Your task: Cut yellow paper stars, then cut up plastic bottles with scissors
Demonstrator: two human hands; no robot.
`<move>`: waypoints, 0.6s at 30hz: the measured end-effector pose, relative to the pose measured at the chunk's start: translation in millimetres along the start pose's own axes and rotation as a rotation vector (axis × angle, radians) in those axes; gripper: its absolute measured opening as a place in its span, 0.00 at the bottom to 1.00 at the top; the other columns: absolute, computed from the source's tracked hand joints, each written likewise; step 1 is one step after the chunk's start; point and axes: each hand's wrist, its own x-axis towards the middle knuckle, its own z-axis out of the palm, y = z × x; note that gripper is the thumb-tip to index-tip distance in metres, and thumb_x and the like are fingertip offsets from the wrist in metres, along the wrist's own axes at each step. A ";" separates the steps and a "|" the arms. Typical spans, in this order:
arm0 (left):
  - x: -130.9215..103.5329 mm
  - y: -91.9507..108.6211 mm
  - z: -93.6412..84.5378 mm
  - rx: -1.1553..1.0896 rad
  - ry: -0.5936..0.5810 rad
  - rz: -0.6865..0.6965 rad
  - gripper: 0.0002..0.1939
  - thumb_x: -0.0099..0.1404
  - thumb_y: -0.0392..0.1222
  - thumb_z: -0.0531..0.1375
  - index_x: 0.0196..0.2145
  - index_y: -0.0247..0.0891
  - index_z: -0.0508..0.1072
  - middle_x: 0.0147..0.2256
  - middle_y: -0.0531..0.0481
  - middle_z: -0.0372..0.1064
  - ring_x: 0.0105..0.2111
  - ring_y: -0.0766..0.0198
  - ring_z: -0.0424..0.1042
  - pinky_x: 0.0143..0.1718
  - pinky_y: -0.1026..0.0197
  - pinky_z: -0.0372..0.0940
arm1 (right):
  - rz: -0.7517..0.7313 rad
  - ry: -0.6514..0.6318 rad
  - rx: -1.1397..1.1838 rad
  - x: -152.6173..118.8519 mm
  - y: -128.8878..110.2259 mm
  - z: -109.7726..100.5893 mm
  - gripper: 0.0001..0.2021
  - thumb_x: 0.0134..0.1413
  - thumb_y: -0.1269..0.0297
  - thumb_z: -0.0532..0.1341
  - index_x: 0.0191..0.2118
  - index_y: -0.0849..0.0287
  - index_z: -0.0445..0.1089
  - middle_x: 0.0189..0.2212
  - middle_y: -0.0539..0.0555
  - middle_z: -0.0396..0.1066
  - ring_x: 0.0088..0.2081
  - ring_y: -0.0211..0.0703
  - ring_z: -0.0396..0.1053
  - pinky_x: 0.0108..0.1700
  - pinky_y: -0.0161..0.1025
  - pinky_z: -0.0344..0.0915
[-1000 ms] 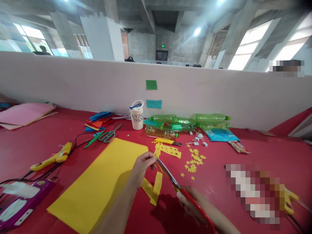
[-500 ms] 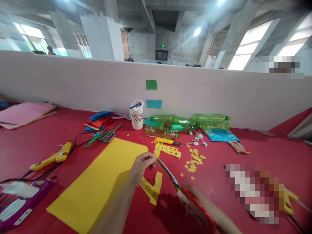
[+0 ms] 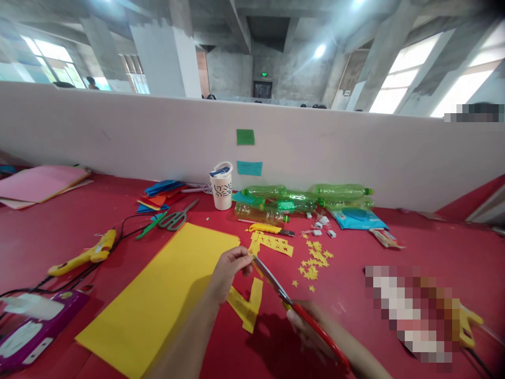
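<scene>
My left hand [image 3: 233, 266] pinches a small piece of yellow paper [image 3: 251, 253] between thumb and fingertips; most of that piece is hidden. In my right hand [image 3: 302, 321] is a pair of red-handled scissors [image 3: 276, 284], its blade tips meeting the paper at my left fingertips. Below the blades, yellow paper strips [image 3: 248, 310] lie on the red table [image 3: 347, 326]. To the right is a loose pile of small yellow paper stars [image 3: 313, 260]. Punched yellow strips [image 3: 272, 242] with star-shaped holes lie just beyond my hands. A large yellow sheet [image 3: 158, 295] lies under my left forearm.
Green plastic bottles [image 3: 303, 197] and a white cup [image 3: 221, 189] stand or lie by the partition [image 3: 158, 131]. A yellow cutter [image 3: 266, 228], grey-green scissors [image 3: 175, 218], a glue gun [image 3: 89, 255] with cords, and a purple box [image 3: 43, 329] are around.
Both hands, the paper and the scissors stay in almost the same place. Beyond the partition, a distant head at the left and a blurred shape at the right have shifted rightward.
</scene>
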 end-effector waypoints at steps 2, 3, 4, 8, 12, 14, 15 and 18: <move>-0.6 0.9 0.9 0.001 0.008 0.006 0.06 0.54 0.40 0.59 0.22 0.35 0.69 0.18 0.54 0.63 0.20 0.70 0.60 0.25 0.66 0.57 | 0.008 -0.007 0.012 -0.6 -1.1 0.3 0.27 0.46 0.34 0.53 0.25 0.58 0.55 0.18 0.43 0.53 0.18 0.30 0.52 0.17 0.26 0.50; -0.9 1.7 1.4 0.003 0.012 0.007 0.06 0.54 0.40 0.59 0.22 0.35 0.69 0.18 0.54 0.63 0.20 0.70 0.60 0.25 0.66 0.57 | 0.007 -0.012 0.018 -0.7 -1.0 0.6 0.27 0.46 0.34 0.53 0.25 0.58 0.55 0.17 0.43 0.53 0.18 0.30 0.52 0.17 0.26 0.50; -1.2 2.7 2.0 0.005 0.016 0.006 0.06 0.54 0.40 0.59 0.22 0.35 0.69 0.17 0.54 0.63 0.20 0.70 0.60 0.25 0.66 0.57 | -0.003 -0.012 0.020 -0.6 -0.1 1.0 0.26 0.47 0.35 0.53 0.25 0.58 0.55 0.17 0.43 0.52 0.18 0.30 0.52 0.17 0.26 0.49; -1.5 5.1 2.5 0.005 0.018 0.007 0.06 0.52 0.40 0.60 0.22 0.35 0.69 0.17 0.54 0.63 0.19 0.70 0.59 0.24 0.66 0.56 | -0.084 0.000 0.005 2.1 8.2 2.8 0.24 0.51 0.38 0.51 0.25 0.58 0.56 0.16 0.42 0.51 0.17 0.29 0.50 0.17 0.26 0.49; -1.0 4.6 1.5 0.021 0.026 0.006 0.07 0.52 0.41 0.60 0.22 0.35 0.69 0.16 0.54 0.63 0.19 0.70 0.59 0.24 0.66 0.56 | -0.125 -0.002 0.001 2.7 11.0 2.7 0.24 0.52 0.40 0.52 0.25 0.58 0.55 0.16 0.42 0.51 0.17 0.29 0.50 0.19 0.27 0.49; -0.9 4.4 1.3 0.021 0.029 0.004 0.06 0.52 0.40 0.60 0.22 0.35 0.69 0.16 0.54 0.63 0.19 0.70 0.59 0.24 0.66 0.56 | -0.119 -0.032 -0.001 1.0 8.4 1.9 0.23 0.53 0.41 0.52 0.26 0.58 0.56 0.17 0.42 0.51 0.18 0.30 0.51 0.19 0.27 0.50; -0.9 4.5 1.4 0.020 0.028 0.003 0.06 0.52 0.40 0.60 0.22 0.35 0.69 0.16 0.54 0.63 0.19 0.70 0.60 0.24 0.66 0.56 | -0.118 -0.033 -0.004 0.1 6.8 1.6 0.23 0.53 0.41 0.52 0.26 0.58 0.56 0.17 0.42 0.51 0.18 0.30 0.51 0.19 0.27 0.50; -1.0 4.8 1.7 0.011 0.031 0.002 0.06 0.52 0.40 0.60 0.22 0.35 0.69 0.16 0.54 0.63 0.18 0.70 0.59 0.24 0.66 0.55 | -0.098 -0.011 -0.013 -1.8 3.7 1.2 0.24 0.52 0.39 0.52 0.26 0.58 0.56 0.17 0.43 0.51 0.19 0.31 0.52 0.19 0.27 0.50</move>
